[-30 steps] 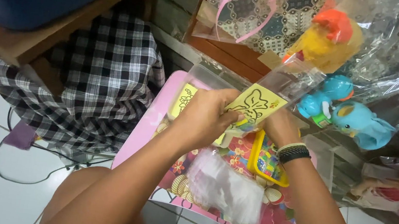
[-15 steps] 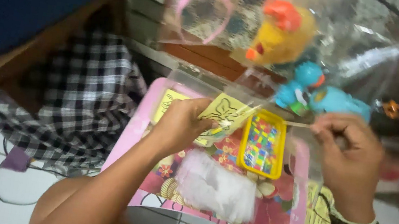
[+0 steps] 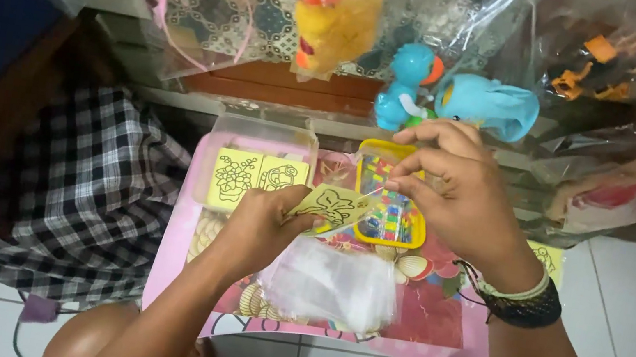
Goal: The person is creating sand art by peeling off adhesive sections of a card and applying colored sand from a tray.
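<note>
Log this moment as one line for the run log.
left hand: holds yellow card | right hand: pinches thin stick by the card | beneath: stack of clear bags, pink table

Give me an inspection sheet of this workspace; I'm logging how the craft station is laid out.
Surface: small pink table with printed pictures, over white floor tiles.
Job's things: yellow card with a line drawing, held in the left hand; a thin clear strip appears pinched in the right hand.
Clutter: clear box with more yellow cards, yellow tray of coloured bits, stack of clear bags.
Hands: left grips the card; right raised above the tray, fingertips pinched.
Cables: dark cord on the floor.
Surroundings: bagged toys, pink headband, checked cloth.
</note>
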